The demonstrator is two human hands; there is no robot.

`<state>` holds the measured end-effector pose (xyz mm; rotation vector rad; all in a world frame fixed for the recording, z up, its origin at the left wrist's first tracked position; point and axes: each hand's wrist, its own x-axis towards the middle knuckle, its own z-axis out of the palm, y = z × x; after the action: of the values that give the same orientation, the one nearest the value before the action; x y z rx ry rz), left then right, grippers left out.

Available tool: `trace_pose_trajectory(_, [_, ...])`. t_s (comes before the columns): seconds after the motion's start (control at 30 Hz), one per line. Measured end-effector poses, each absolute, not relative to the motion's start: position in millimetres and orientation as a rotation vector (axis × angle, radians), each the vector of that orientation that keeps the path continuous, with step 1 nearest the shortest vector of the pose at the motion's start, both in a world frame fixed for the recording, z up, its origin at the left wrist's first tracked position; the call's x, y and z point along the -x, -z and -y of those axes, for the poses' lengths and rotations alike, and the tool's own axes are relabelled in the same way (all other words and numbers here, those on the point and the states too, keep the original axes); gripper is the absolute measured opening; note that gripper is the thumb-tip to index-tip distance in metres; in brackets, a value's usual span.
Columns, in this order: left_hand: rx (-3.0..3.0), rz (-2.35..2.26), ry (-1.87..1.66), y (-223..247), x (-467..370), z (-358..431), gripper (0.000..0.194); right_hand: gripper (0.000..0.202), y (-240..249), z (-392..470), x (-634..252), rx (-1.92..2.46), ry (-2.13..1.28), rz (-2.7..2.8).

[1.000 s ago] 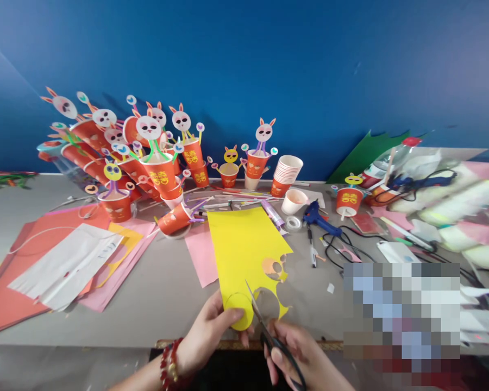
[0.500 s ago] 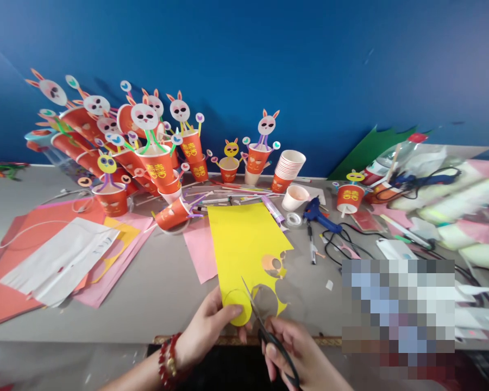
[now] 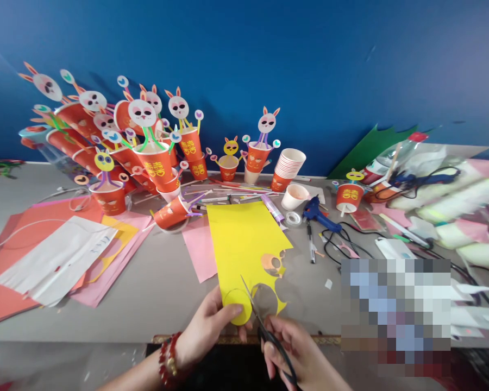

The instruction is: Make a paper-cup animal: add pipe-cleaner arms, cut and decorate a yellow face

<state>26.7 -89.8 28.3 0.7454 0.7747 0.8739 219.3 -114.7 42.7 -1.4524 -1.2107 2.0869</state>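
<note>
My left hand [image 3: 218, 315] pinches the near edge of a yellow paper sheet [image 3: 244, 239], thumb on top and fingers beneath. Under the thumb is a round outline [image 3: 237, 305], partly cut free of the sheet. In my right hand [image 3: 287, 345] is a pair of black-handled scissors [image 3: 261, 320], fingers closed round the handles. Its blades lie along the right side of the round outline, tips pointing away from me. Curved cut-outs mark the sheet's right edge. A pink sheet [image 3: 198, 252] shows from under its left side.
Red paper cups with rabbit faces [image 3: 152, 163] crowd the back left. Stacked cups [image 3: 287, 168] stand at the back middle. A blue glue gun [image 3: 324, 214], its cord and a pen [image 3: 311, 241] lie to the right. Coloured sheets [image 3: 8, 271] are piled left.
The view has shifted very slightly. Both hands, the scissors and the yellow sheet stay in almost the same position.
</note>
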Motion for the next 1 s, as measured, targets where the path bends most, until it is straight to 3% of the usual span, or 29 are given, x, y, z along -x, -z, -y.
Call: trace_pose_trajectory(1.0, [-0.728,-0.781,-0.847,-26.1,-26.2,90.2,0.03,0.073,-48.1,111.3,-223.6,1.489,-2.007,1.328])
